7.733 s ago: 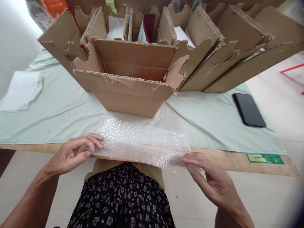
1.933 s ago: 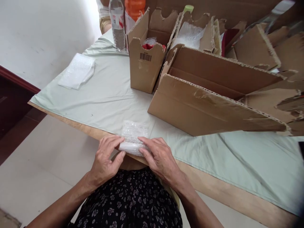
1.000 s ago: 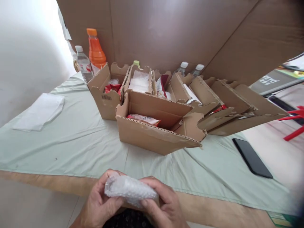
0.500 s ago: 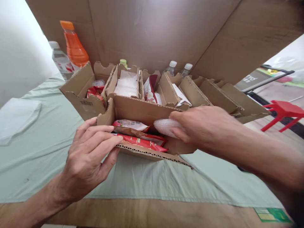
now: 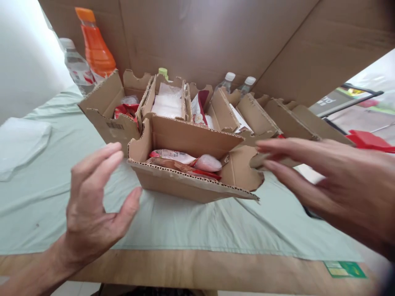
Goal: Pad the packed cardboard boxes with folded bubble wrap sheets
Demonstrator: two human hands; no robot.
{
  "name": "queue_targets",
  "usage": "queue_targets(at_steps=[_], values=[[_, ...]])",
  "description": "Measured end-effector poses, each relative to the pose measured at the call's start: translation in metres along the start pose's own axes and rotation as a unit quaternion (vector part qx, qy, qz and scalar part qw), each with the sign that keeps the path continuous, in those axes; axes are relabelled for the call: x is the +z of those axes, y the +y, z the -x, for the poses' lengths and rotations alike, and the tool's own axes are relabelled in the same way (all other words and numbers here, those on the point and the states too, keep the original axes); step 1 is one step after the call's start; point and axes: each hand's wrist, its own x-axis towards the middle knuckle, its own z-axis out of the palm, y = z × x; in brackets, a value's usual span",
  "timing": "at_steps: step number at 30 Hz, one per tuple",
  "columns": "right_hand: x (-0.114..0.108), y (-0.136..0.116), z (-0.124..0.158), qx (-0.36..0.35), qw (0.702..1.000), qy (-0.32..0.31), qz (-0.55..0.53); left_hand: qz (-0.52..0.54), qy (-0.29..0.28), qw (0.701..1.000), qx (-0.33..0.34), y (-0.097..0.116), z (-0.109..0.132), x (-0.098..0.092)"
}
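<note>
A cardboard box (image 5: 185,184) with an open top sits at the middle of the table, in front of a row of similar boxes. Inside it lie a white and red packet (image 5: 173,155), a brown packet (image 5: 175,165) and a bubble-wrapped item (image 5: 208,163). My left hand (image 5: 97,197) is just left of the box, fingers and thumb spread, holding nothing. On the right, beside the box's end, my right hand (image 5: 311,172) hangs with its thumb apart from its fingers and nothing between them; it is slightly blurred.
Behind stand several boxes (image 5: 108,125) with packets in some. An orange bottle (image 5: 98,53) and a clear bottle (image 5: 77,68) are at the back left. Folded bubble wrap (image 5: 23,144) lies far left, a green packet (image 5: 345,269) at the front right edge.
My right hand has let go of the bubble-wrapped item, which now lies in the box, and moved right. My left hand has come off the box's left end and opened wider.
</note>
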Motion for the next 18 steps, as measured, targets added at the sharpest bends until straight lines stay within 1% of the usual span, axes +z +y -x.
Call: queue_targets(at_steps=[1,2,3,4,5,7,9,10,12,13,14,15,16,18], values=[[-0.002,0.006,0.025,0.041,0.998,0.032,-0.037,0.018,-0.002,0.999,-0.047,-0.004,0.009,-0.002],[0.002,0.009,0.047,0.078,0.993,0.051,-0.072,0.042,-0.016,0.994,-0.100,-0.009,0.017,-0.002],[0.010,0.009,0.067,0.111,0.986,0.054,-0.109,0.072,-0.037,0.985,-0.154,-0.013,0.025,-0.001],[0.022,0.005,0.081,0.132,0.979,0.035,-0.149,0.106,-0.061,0.971,-0.207,-0.017,0.030,0.003],[0.038,-0.002,0.091,0.142,0.971,0.017,-0.191,0.140,-0.081,0.953,-0.255,-0.020,0.034,0.008],[0.072,-0.024,0.092,0.159,0.949,0.005,-0.272,0.204,-0.105,0.919,-0.321,-0.023,0.036,0.023],[0.102,-0.049,0.077,0.171,0.924,0.004,-0.342,0.262,-0.119,0.892,-0.348,-0.022,0.032,0.040],[0.112,-0.060,0.068,0.177,0.912,0.011,-0.369,0.286,-0.124,0.882,-0.352,-0.020,0.031,0.047],[0.122,-0.074,0.057,0.194,0.898,0.026,-0.395,0.321,-0.125,0.869,-0.355,-0.010,0.031,0.056],[0.123,-0.076,0.058,0.204,0.896,0.034,-0.393,0.329,-0.117,0.867,-0.356,-0.002,0.035,0.057],[0.123,-0.075,0.065,0.213,0.898,0.037,-0.383,0.334,-0.110,0.866,-0.355,0.007,0.041,0.057],[0.121,-0.072,0.078,0.221,0.902,0.034,-0.369,0.336,-0.105,0.867,-0.353,0.017,0.050,0.055],[0.120,-0.067,0.096,0.226,0.906,0.031,-0.356,0.337,-0.106,0.866,-0.352,0.028,0.061,0.052],[0.117,-0.057,0.143,0.230,0.913,0.023,-0.335,0.340,-0.120,0.862,-0.357,0.052,0.085,0.044]])
